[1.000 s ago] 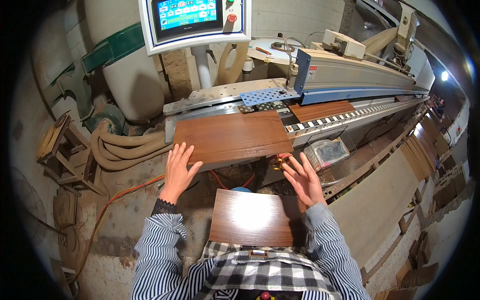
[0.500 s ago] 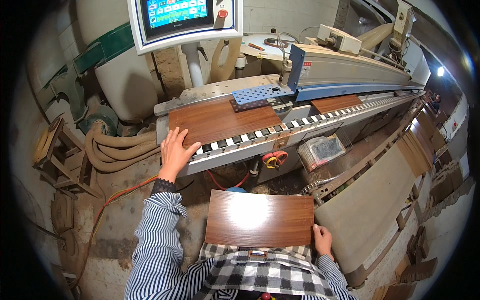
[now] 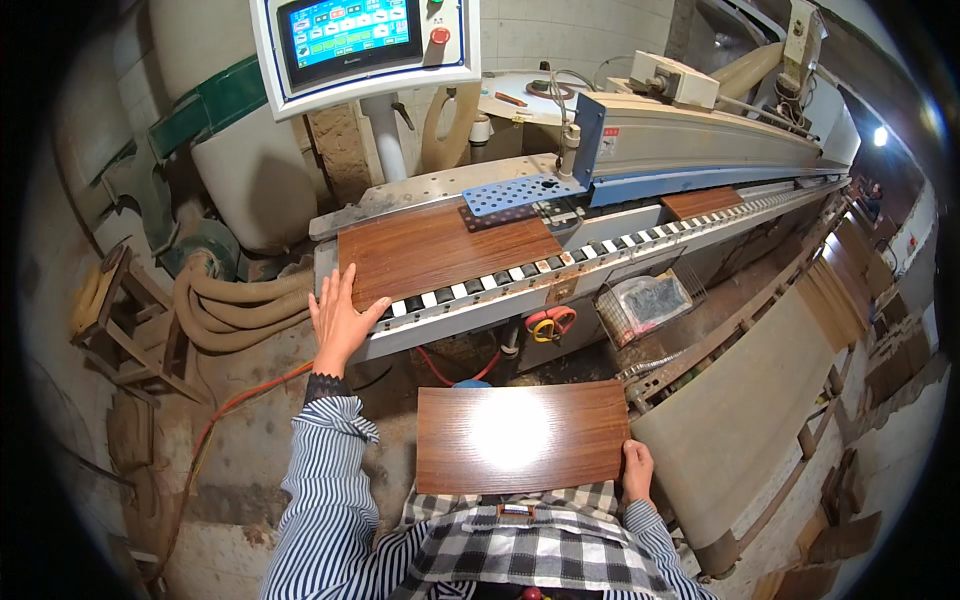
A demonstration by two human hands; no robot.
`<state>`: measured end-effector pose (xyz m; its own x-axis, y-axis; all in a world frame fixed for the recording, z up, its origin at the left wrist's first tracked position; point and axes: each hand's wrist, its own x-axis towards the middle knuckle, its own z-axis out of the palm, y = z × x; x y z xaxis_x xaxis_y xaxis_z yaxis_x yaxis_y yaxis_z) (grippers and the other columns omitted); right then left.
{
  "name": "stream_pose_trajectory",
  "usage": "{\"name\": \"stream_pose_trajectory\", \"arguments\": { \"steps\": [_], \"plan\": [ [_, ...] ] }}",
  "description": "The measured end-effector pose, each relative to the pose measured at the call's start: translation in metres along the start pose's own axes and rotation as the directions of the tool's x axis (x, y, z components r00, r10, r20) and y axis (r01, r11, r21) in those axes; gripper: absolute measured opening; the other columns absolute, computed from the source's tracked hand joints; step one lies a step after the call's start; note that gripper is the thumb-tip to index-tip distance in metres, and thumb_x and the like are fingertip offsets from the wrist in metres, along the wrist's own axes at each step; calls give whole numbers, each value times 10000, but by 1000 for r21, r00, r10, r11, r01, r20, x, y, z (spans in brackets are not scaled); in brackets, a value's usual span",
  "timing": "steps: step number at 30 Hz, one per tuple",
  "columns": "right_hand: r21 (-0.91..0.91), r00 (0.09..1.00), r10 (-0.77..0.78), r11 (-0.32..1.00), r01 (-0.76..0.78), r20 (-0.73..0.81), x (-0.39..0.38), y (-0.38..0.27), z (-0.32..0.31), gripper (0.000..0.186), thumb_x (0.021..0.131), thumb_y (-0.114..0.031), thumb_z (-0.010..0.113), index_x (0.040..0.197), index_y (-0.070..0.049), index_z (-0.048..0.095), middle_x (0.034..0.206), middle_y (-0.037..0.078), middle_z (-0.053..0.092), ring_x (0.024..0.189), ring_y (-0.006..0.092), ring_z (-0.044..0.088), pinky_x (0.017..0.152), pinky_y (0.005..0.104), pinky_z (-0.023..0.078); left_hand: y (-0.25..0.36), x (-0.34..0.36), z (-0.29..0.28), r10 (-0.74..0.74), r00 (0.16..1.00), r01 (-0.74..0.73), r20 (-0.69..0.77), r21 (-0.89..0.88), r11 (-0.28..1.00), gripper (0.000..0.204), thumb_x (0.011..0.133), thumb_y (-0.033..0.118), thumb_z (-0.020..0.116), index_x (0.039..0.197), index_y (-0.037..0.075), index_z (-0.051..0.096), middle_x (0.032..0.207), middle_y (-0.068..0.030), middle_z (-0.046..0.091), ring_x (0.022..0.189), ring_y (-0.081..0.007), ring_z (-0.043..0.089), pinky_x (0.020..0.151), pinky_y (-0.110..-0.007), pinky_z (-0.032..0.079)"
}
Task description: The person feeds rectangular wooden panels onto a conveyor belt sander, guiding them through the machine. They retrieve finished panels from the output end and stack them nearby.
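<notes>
A brown wood-grain board [image 3: 420, 250] lies on the infeed end of a long machine, its far right part beneath a blue perforated plate [image 3: 520, 190]. At that board's near left corner rests my left hand [image 3: 342, 325], fingers spread, touching the edge. A smaller brown panel [image 3: 580, 435] is at my waist against the checkered apron, with a bright glare on its face. My right hand [image 3: 637, 470] grips this panel's right edge between thumb and fingers. Farther along the roller track [image 3: 515, 273], another brown board [image 3: 702, 204] sits beside the machine's blue guard.
A control screen [image 3: 352, 38] with a red button stands above the machine. Below the track are a wire basket [image 3: 650, 305] and red and yellow coiled hoses [image 3: 550, 322]. A wide belt conveyor [image 3: 740, 430] runs at the right. Thick hoses [image 3: 240, 305] and a wooden stool [image 3: 125, 320] are at the left.
The farther board has travelled right along the track. My left hand has slid slightly left and its fingers are spread wider. My right hand keeps its hold on the panel.
</notes>
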<state>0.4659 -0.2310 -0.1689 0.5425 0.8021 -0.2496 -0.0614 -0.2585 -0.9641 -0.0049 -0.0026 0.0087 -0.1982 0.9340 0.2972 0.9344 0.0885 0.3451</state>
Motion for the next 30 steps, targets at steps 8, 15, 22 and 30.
{"name": "stream_pose_trajectory", "arguments": {
  "steps": [8,15,22,30],
  "plan": [
    [27,1000,21,999,-21,8,0,5,0,279,982,-245,537,1046,11,629,959,18,641,898,104,559,840,268,450,-6,1,1,19,1000,-19,-23,-16,1000,837,794,582,658,1451,125,412,1514,-188,351,1429,-315,278,1168,-509,112],
    [23,1000,8,1000,-8,9,0,4,1,280,987,-222,534,1054,36,621,948,35,646,870,115,565,817,280,458,-11,0,2,43,999,-43,-5,-39,998,805,813,552,650,1454,130,410,1516,-189,347,1431,-317,272,1169,-504,113],
    [-6,999,32,999,-32,37,-5,-8,3,260,987,-217,530,1057,17,621,965,30,642,890,111,562,832,278,452,-12,-1,2,55,999,-55,-2,-38,998,776,834,536,627,1460,136,402,1521,-186,342,1435,-319,263,1168,-504,111],
    [23,998,42,999,-43,37,-1,0,1,254,987,-208,530,1065,16,621,973,29,646,892,112,565,835,275,451,-17,0,3,66,998,-65,13,-56,996,765,841,530,619,1467,155,392,1529,-175,331,1442,-312,249,1170,-495,100]
  ]
}}
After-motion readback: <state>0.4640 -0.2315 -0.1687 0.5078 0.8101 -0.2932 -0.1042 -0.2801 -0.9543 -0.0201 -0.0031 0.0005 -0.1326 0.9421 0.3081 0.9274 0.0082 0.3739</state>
